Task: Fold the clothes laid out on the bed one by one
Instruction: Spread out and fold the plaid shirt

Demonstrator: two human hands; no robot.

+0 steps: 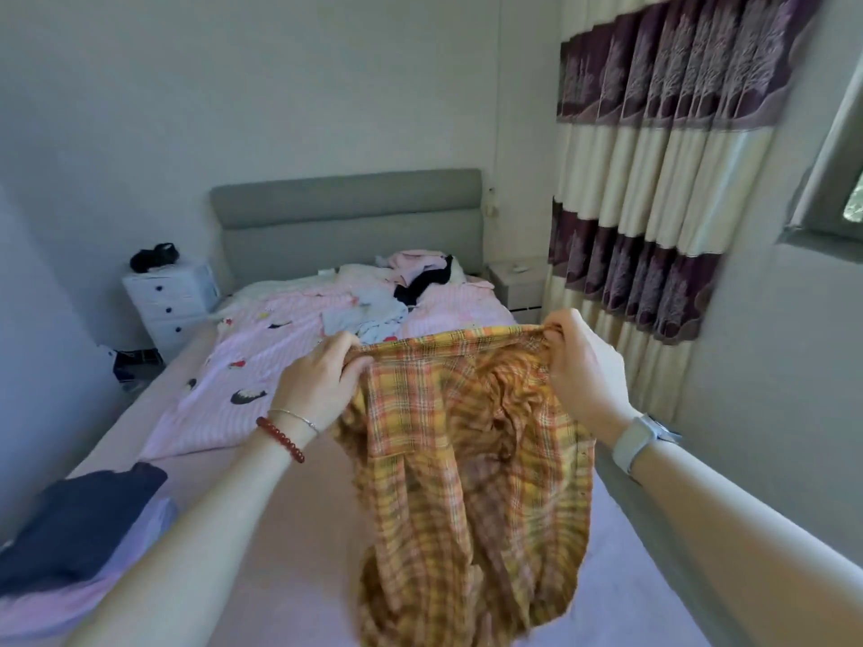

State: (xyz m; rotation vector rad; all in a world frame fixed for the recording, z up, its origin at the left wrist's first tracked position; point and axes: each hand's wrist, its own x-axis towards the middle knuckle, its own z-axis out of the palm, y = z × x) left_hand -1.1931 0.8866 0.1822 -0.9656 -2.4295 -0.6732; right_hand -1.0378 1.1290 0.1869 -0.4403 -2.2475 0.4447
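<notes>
Left hand [322, 380] and right hand [583, 366] hold plaid shirt [467, 459] above pink bed [289, 520]

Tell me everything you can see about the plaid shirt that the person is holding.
The plaid shirt is a thin woven fabric checked in yellow, orange and pale pink. It hangs in the air above the near part of the bed, loose and wrinkled, not yet folded. Its upper edge is stretched between the two hands: the left hand grips one top corner and the right hand grips the other. The lower part droops in folds toward the bottom of the view.
</notes>
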